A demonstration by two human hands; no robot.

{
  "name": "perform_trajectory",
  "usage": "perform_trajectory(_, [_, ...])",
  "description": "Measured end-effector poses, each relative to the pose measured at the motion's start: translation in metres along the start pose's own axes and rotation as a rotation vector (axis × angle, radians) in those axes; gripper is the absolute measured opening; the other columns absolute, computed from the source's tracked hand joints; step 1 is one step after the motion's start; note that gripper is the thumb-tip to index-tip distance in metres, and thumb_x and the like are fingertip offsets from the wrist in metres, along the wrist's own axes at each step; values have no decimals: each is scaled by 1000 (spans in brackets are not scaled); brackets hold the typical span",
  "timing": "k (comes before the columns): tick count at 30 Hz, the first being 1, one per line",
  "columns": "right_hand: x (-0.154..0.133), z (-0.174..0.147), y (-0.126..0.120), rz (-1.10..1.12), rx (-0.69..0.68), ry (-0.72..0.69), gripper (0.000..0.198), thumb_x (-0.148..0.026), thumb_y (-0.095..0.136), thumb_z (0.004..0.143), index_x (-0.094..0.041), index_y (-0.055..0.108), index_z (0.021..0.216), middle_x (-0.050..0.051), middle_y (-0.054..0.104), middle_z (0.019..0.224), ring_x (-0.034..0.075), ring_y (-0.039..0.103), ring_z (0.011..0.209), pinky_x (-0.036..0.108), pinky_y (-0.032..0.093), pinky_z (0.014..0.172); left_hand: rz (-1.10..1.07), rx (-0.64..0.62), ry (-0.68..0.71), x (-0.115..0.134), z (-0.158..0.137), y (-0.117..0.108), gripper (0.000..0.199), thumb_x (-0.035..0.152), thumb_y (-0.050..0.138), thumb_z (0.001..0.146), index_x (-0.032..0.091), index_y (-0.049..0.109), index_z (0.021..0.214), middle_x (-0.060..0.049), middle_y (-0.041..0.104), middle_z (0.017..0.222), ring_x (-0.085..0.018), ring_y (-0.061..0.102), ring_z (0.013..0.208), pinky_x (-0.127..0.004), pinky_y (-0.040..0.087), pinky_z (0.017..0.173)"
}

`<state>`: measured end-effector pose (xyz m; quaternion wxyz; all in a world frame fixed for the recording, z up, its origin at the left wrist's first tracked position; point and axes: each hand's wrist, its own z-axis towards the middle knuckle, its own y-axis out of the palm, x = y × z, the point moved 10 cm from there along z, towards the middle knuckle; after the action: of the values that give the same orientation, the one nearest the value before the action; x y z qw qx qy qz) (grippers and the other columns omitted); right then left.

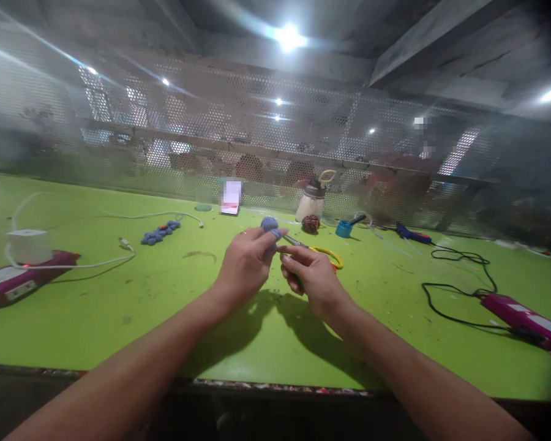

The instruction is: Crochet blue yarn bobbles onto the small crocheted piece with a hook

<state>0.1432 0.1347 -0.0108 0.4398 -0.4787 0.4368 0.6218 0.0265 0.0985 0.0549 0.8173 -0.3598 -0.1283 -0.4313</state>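
My left hand [245, 260] is closed around a small blue-purple yarn piece [269, 224], its rounded top showing above the thumb and fingers. Close beside it, my right hand [313, 269] is pinched on a slim tool with a green part [299, 280], mostly hidden by the fingers. The fingertips of both hands nearly meet at the lower side of the yarn piece. Just behind my right hand lie scissors with yellow handles [327, 254], blades pointing left. Farther left on the green table [165, 318] rests a knobbly blue yarn strip [160, 233] with an orange spot.
Along the back stand a lit phone [231, 197], a bottle [310, 202], a dark multicoloured yarn ball [311, 224] and a blue pot [343, 229]. A blue-handled tool [413, 234] with black cord lies right. Purple power strips [523, 318] and a white cable [105, 262] flank the sides.
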Motion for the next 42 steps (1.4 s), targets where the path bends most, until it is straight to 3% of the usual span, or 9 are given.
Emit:
perform_trajectory(2, [4,-1,2,75,4,30,32,-30,77,67,-15,68,94,-6,54,52,5,40,36,19,23,36,84,24,50,6,-2,0,34,17,53,88,23,70,117,-10,67,91,-25,57,92,-41,43,87])
perform_trajectory(4, [5,-3,3,135,10,40,33,-30,78,66,-15,67,94,-6,55,53,4,40,37,18,22,36,-9,44,-20,0,-1,-1,35,18,56,87,20,68,120,-11,67,96,-24,58,92,-41,44,88])
perform_trajectory(9, [-1,-5,6,140,3,-26,34,-34,78,69,-16,66,96,-7,55,55,4,39,37,18,22,36,-648,-31,-543,-50,-7,16,51,23,75,71,15,65,121,-4,68,84,-16,59,72,-30,48,64])
perform_trajectory(12, [-5,-6,6,54,-21,-78,34,-36,77,71,-16,67,97,-6,55,56,5,39,37,19,23,35,-863,-100,-650,-58,-9,23,53,15,79,65,14,67,117,-5,69,81,-16,61,71,-28,47,60])
perform_trajectory(21, [-15,-4,6,-97,-56,-195,23,-32,72,77,-16,68,93,-6,54,53,5,40,36,20,28,35,-867,-217,-653,-54,-5,18,58,10,80,64,11,65,121,-1,68,69,-14,62,67,-30,44,67])
perform_trajectory(32, [-29,-7,4,-260,-40,-376,19,-32,66,84,-14,67,92,-5,53,54,7,44,39,21,35,37,-982,-174,-618,-53,-1,14,59,8,82,62,12,67,119,-3,71,71,-14,65,69,-30,46,77])
perform_trajectory(39, [-53,-18,3,-509,-13,-659,13,-23,62,87,-14,69,94,-2,58,60,8,46,42,23,40,40,-1042,-167,-606,-46,3,7,58,4,78,65,11,65,121,-2,72,74,-13,65,68,-31,46,78])
perform_trajectory(42, [-64,-24,4,-625,5,-781,11,-19,61,88,-14,70,93,2,65,67,10,55,50,24,45,47,-1038,-180,-593,-44,3,6,57,3,78,66,12,65,120,-2,71,74,-13,65,70,-30,46,77])
